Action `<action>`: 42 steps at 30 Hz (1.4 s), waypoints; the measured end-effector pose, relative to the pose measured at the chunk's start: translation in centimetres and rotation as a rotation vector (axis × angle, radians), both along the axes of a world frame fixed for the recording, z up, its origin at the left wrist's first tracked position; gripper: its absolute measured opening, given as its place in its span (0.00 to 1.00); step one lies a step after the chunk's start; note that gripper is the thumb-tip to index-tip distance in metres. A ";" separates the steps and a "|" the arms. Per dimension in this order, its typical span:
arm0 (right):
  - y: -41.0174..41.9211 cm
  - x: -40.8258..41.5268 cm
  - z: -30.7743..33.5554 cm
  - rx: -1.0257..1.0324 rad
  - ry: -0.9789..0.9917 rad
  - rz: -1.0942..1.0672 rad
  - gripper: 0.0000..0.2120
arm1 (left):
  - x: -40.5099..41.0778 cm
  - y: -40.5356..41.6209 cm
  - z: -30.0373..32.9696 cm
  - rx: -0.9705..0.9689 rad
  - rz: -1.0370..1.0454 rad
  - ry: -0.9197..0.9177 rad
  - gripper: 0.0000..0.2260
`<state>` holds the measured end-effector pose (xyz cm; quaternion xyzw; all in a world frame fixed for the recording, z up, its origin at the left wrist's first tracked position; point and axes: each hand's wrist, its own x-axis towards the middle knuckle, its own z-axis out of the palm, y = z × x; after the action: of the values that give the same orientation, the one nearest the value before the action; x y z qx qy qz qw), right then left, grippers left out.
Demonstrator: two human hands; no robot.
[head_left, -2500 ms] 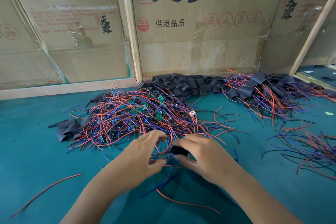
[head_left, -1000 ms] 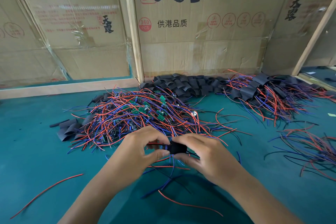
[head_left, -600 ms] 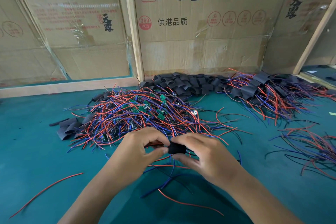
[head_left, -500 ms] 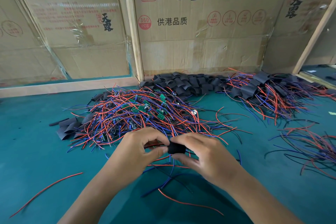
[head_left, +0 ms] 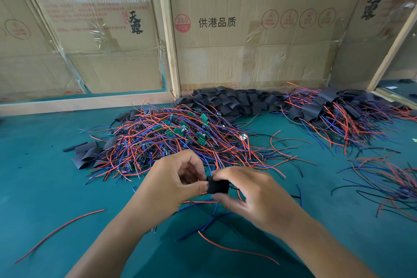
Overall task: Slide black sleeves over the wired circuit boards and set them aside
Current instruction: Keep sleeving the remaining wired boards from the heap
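Black sleeve (head_left: 217,184) held between both hands above the green counter (head_left: 40,187).
The sleeve is pinched by the curled fingers of the right hand (head_left: 255,196) and touched at its left end by the left hand (head_left: 171,185), whose fingers are curled round wires; behind lie the pile of wired circuit boards (head_left: 180,135) and loose sleeves (head_left: 230,99).

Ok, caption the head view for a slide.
Both hands, left hand and right hand, pinch a black sleeve near the wired boards pile.
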<state>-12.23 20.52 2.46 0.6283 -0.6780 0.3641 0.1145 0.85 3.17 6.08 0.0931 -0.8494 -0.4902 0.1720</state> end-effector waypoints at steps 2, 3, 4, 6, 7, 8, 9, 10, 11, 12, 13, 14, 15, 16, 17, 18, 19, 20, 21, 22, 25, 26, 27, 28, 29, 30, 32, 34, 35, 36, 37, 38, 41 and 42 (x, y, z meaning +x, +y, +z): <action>-0.1 0.0 -0.1 0.017 0.007 0.001 0.13 | 0.0 -0.1 -0.1 0.021 -0.003 0.001 0.10; -0.1 0.0 -0.1 0.023 0.014 -0.010 0.13 | -0.1 -0.1 -0.2 0.028 -0.009 -0.001 0.11; -0.1 0.0 -0.2 0.023 0.027 -0.026 0.13 | -0.1 -0.1 -0.3 0.037 -0.017 -0.003 0.11; 0.0 0.1 0.0 0.004 0.068 -0.057 0.09 | -0.2 0.0 -0.4 0.059 -0.031 0.009 0.10; 0.1 0.1 0.2 -0.008 0.098 -0.078 0.09 | -0.2 0.0 -0.4 0.072 -0.015 0.032 0.09; 0.2 -0.2 0.5 -0.025 0.134 -0.110 0.10 | -0.4 -0.1 -0.4 0.093 0.026 0.068 0.08; 0.4 -0.6 1.0 -0.046 0.169 -0.148 0.12 | -0.5 -0.2 -0.4 0.145 0.082 0.107 0.07; 0.6 -1.4 1.5 -0.069 0.197 -0.190 0.13 | -0.6 -0.4 -0.6 0.227 0.141 0.153 0.07; 0.8 -2.4 2.2 -0.087 0.222 -0.232 0.13 | -0.8 -0.8 -0.8 0.305 0.206 0.194 0.08; 0.9 -3.6 2.9 -0.101 0.243 -0.280 0.13 | -1.0 -1.2 -1.2 0.328 0.277 0.217 0.08; 1.1 -5.1 3.7 -0.107 0.263 -0.330 0.12 | -1.3 -1.6 -1.8 0.285 0.354 0.218 0.08; 1.2 -6.8 4.5 -0.105 0.279 -0.378 0.10 | -1.5 -2.1 -2.4 0.205 0.422 0.199 0.08; 1.4 -8.8 5.4 -0.093 0.283 -0.426 0.08 | -1.7 -2.5 -3.1 0.114 0.467 0.174 0.09; 1.6 -10.9 6.4 -0.070 0.272 -0.482 0.08 | -1.8 -2.7 -3.7 0.034 0.493 0.151 0.10; 1.8 -13.2 7.3 -0.030 0.251 -0.550 0.09 | -1.8 -2.9 -4.2 -0.033 0.502 0.130 0.10; 2.0 -15.6 8.1 0.022 0.238 -0.632 0.09 | -1.8 -3.1 -4.7 -0.095 0.499 0.109 0.10; 2.1 -17.8 8.9 0.073 0.238 -0.717 0.09 | -1.8 -3.2 -5.1 -0.147 0.487 0.090 0.10; 2.3 -19.9 9.6 0.105 0.242 -0.791 0.08 | -1.8 -3.2 -5.3 -0.180 0.470 0.076 0.10; 2.6 -21.9 10.1 0.116 0.242 -0.855 0.08 | -1.9 -3.2 -5.5 -0.198 0.452 0.069 0.10; 2.9 -23.6 10.6 0.121 0.244 -0.919 0.08 | -1.9 -3.3 -5.7 -0.213 0.438 0.063 0.10; 4.3 -27.5 10.4 0.230 0.256 -1.083 0.10 | -2.1 -3.5 -6.0 -0.275 0.409 0.045 0.10; 4.6 -28.2 9.9 0.322 0.250 -1.124 0.10 | -2.1 -3.5 -6.1 -0.286 0.404 0.043 0.09; 4.6 -28.6 9.4 0.445 0.227 -1.165 0.10 | -2.1 -3.6 -6.2 -0.287 0.399 0.042 0.09; 4.5 -28.7 8.7 0.563 0.185 -1.198 0.11 | -2.1 -3.6 -6.2 -0.282 0.393 0.041 0.09; 4.1 -28.6 8.1 0.642 0.159 -1.228 0.11 | -2.2 -3.6 -6.3 -0.279 0.386 0.043 0.10; 3.5 -28.5 7.8 0.676 0.158 -1.261 0.11 | -2.2 -3.6 -6.2 -0.279 0.378 0.044 0.10; 1.6 -27.9 7.9 0.624 0.229 -1.278 0.09 | -2.3 -3.6 -6.2 -0.288 0.367 0.041 0.10; -1.0 -27.1 8.0 0.507 0.256 -1.183 0.09 | -2.3 -3.5 -6.2 -0.304 0.363 0.042 0.10; -2.4 -26.6 8.0 0.466 0.219 -1.107 0.09 | -2.3 -3.4 -6.2 -0.309 0.358 0.043 0.10; -3.6 -26.2 8.0 0.431 0.143 -1.060 0.08 | -2.2 -3.4 -6.2 -0.312 0.349 0.040 0.10; -4.7 -25.7 8.0 0.414 0.071 -1.027 0.07 | -2.2 -3.3 -6.2 -0.315 0.341 0.036 0.10; -5.7 -25.3 7.8 0.400 0.015 -0.995 0.06 | -2.1 -3.3 -6.2 -0.320 0.335 0.032 0.10; -8.0 -24.1 7.1 0.496 -0.052 -0.854 0.05 | -2.1 -3.2 -6.1 -0.336 0.326 0.032 0.10; -8.6 -23.6 6.8 0.530 -0.074 -0.800 0.08 | -2.0 -3.1 -6.0 -0.341 0.326 0.032 0.10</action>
<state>-35.84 11.94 9.24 0.3120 -0.9396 0.1282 0.0572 -1.15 0.04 0.05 0.1905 -0.8908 -0.3068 0.2756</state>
